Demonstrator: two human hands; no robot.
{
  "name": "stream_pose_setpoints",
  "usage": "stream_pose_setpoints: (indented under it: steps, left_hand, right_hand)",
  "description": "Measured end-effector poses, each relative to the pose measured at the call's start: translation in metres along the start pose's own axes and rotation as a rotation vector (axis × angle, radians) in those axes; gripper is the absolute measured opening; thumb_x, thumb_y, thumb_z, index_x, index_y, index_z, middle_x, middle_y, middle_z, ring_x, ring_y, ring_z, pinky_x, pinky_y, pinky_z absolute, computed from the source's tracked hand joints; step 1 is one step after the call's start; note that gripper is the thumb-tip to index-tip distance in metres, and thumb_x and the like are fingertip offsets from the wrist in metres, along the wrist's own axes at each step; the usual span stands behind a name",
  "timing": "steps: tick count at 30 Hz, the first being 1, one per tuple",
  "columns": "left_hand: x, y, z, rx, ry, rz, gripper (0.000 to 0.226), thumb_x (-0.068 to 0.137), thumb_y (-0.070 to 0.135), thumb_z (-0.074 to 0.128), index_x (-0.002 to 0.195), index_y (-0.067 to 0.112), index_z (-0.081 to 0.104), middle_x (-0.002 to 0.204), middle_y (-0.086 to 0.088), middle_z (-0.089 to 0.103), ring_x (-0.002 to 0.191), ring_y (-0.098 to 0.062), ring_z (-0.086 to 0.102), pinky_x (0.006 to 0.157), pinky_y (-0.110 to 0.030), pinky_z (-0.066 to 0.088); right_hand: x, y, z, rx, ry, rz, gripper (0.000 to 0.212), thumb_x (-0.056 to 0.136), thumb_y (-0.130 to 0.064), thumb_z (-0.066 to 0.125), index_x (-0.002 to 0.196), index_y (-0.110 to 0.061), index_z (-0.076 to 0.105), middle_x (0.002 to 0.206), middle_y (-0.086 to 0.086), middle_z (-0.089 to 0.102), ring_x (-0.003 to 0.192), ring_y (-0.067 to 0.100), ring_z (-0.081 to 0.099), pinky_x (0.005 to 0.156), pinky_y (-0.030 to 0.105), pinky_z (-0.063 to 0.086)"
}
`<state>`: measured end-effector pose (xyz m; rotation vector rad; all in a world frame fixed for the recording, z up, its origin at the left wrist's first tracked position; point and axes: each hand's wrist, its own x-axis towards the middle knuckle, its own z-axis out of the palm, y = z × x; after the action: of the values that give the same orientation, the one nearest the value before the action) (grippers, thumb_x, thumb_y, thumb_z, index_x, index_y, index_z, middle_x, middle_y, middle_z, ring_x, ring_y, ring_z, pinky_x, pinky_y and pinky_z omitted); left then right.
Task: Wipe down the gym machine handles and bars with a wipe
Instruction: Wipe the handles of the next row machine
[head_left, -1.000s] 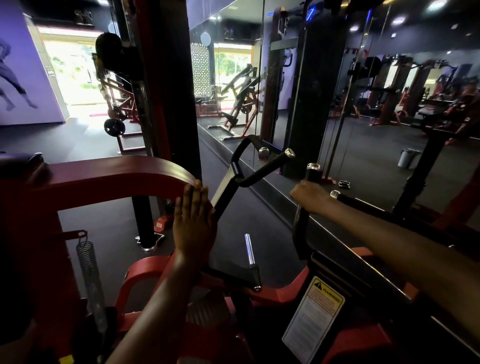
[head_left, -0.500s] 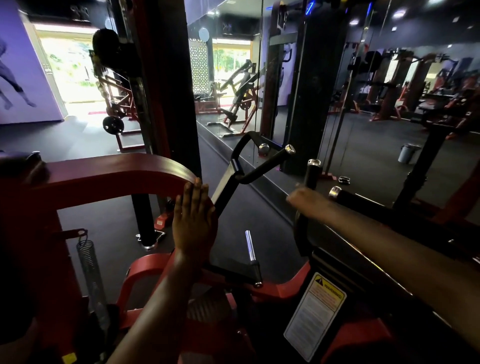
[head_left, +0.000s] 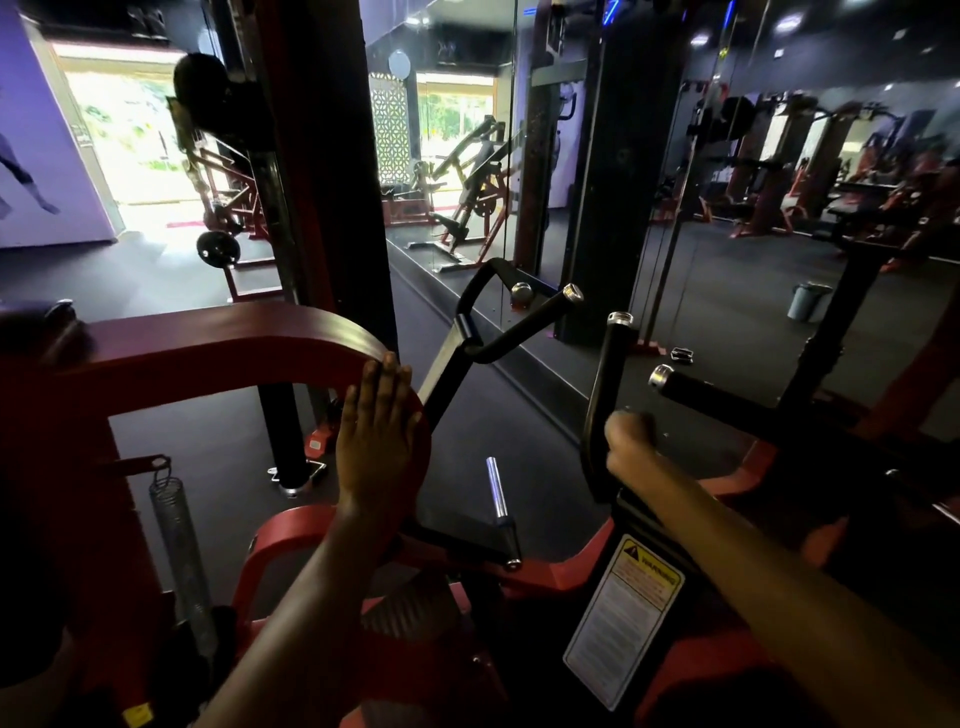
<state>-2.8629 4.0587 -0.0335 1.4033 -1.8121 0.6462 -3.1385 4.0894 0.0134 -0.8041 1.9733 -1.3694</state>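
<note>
I stand over a red gym machine in the head view. My left hand (head_left: 379, 436) lies flat, fingers straight, against the curved end of the red frame arm (head_left: 223, 332). My right hand (head_left: 631, 441) curls round the lower part of a black upright handle (head_left: 613, 364) with a chrome cap. No wipe shows; whatever is inside the fist is hidden. A second black handle (head_left: 701, 389) points left just beyond that hand. A bent black handle (head_left: 519, 322) rises at the middle.
A chrome peg (head_left: 496, 488) juts up between my arms. A warning label (head_left: 623, 618) sits on the frame below my right forearm, and a coil spring (head_left: 176, 530) hangs at the left. Ahead is a mirror wall (head_left: 727, 208) reflecting other machines and a bin (head_left: 808, 301).
My right hand has slid down the upright handle from near its chrome cap to its lower part. My left hand has stayed flat on the red arm.
</note>
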Motion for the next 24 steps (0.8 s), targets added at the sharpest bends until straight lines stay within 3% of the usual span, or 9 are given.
stream_pose_setpoints:
  steps: [2, 5, 10, 13, 16, 19, 21, 22, 24]
  left_hand:
    - [-0.001, 0.0, -0.001, 0.009, 0.017, 0.016, 0.054, 0.1, 0.031, 0.027, 0.148, 0.006, 0.019, 0.157, -0.012, 0.016, 0.149, -0.018, -0.01, 0.12, -0.038, -0.002]
    - [0.0, 0.002, -0.004, 0.016, -0.003, 0.01, 0.055, 0.1, 0.031, 0.026, 0.148, 0.004, 0.02, 0.158, -0.012, 0.015, 0.149, -0.019, -0.009, 0.12, -0.037, -0.003]
    - [-0.002, 0.003, 0.005, 0.075, -0.045, -0.021, 0.056, 0.102, 0.03, 0.029, 0.151, 0.008, 0.011, 0.16, -0.01, 0.004, 0.149, -0.021, -0.013, 0.12, -0.038, -0.009]
    - [-0.003, 0.005, 0.009, 0.061, -0.032, -0.045, 0.058, 0.103, 0.032, 0.029, 0.152, 0.008, 0.01, 0.16, -0.009, 0.001, 0.149, -0.021, -0.014, 0.12, -0.038, -0.01]
    - [-0.002, 0.009, 0.012, 0.07, 0.014, -0.064, 0.06, 0.102, 0.033, 0.031, 0.152, 0.006, 0.01, 0.16, -0.009, 0.004, 0.148, -0.021, -0.015, 0.12, -0.037, -0.012]
    - [-0.005, 0.01, 0.016, 0.078, 0.068, -0.069, 0.06, 0.103, 0.034, 0.028, 0.151, 0.006, 0.008, 0.16, -0.01, 0.009, 0.149, -0.021, -0.014, 0.12, -0.038, -0.009]
    - [-0.004, 0.01, 0.016, 0.072, 0.086, -0.06, 0.059, 0.103, 0.034, 0.028, 0.152, 0.006, 0.008, 0.16, -0.008, 0.006, 0.149, -0.022, -0.012, 0.121, -0.038, -0.007]
    - [-0.005, 0.009, 0.016, 0.064, 0.091, -0.052, 0.059, 0.103, 0.033, 0.029, 0.152, 0.007, 0.009, 0.159, -0.008, 0.004, 0.149, -0.022, -0.011, 0.121, -0.038, -0.006]
    - [-0.006, 0.009, 0.015, 0.055, 0.086, -0.051, 0.06, 0.103, 0.033, 0.03, 0.152, 0.007, 0.009, 0.159, -0.007, 0.003, 0.149, -0.022, -0.01, 0.121, -0.039, -0.006]
  right_hand:
    - [0.012, -0.013, 0.013, 0.094, 0.032, 0.113, 0.034, 0.096, -0.005, 0.036, 0.126, 0.011, 0.043, 0.133, 0.021, 0.048, 0.123, 0.034, 0.046, 0.097, 0.036, 0.039]
    - [0.02, -0.025, 0.022, 0.163, 0.223, -0.02, 0.037, 0.096, -0.002, 0.035, 0.132, -0.003, 0.046, 0.131, 0.015, 0.053, 0.12, 0.028, 0.051, 0.093, 0.029, 0.041]
    - [0.015, 0.023, 0.009, -0.361, -0.074, -0.101, 0.034, 0.094, -0.001, 0.038, 0.125, 0.001, 0.052, 0.124, 0.019, 0.056, 0.114, 0.034, 0.054, 0.088, 0.034, 0.045]
    - [0.006, 0.041, -0.008, -0.698, -0.219, -0.163, 0.03, 0.087, -0.006, 0.05, 0.115, -0.001, 0.061, 0.116, 0.02, 0.062, 0.105, 0.033, 0.06, 0.073, 0.026, 0.043]
    - [-0.009, 0.036, -0.02, -0.994, -0.305, -0.25, 0.027, 0.089, -0.01, 0.054, 0.114, -0.002, 0.06, 0.113, 0.018, 0.062, 0.101, 0.029, 0.061, 0.069, 0.025, 0.042]
    - [-0.016, 0.007, -0.016, -0.999, -0.238, -0.439, 0.019, 0.093, -0.01, 0.052, 0.106, -0.001, 0.061, 0.104, 0.017, 0.065, 0.095, 0.027, 0.064, 0.074, 0.029, 0.049]
    - [0.003, -0.028, -0.006, -0.921, -0.018, -0.722, 0.016, 0.092, -0.002, 0.046, 0.1, 0.0, 0.06, 0.103, 0.019, 0.063, 0.098, 0.031, 0.062, 0.079, 0.034, 0.049]
    - [0.016, -0.047, -0.003, -0.926, 0.08, -0.878, 0.024, 0.09, 0.003, 0.044, 0.109, 0.001, 0.058, 0.115, 0.021, 0.059, 0.111, 0.034, 0.056, 0.09, 0.037, 0.046]
    - [0.041, -0.076, -0.005, -1.091, 0.096, -1.038, 0.045, 0.089, 0.006, 0.043, 0.134, 0.001, 0.044, 0.145, 0.02, 0.037, 0.138, 0.035, 0.028, 0.114, 0.046, 0.023]
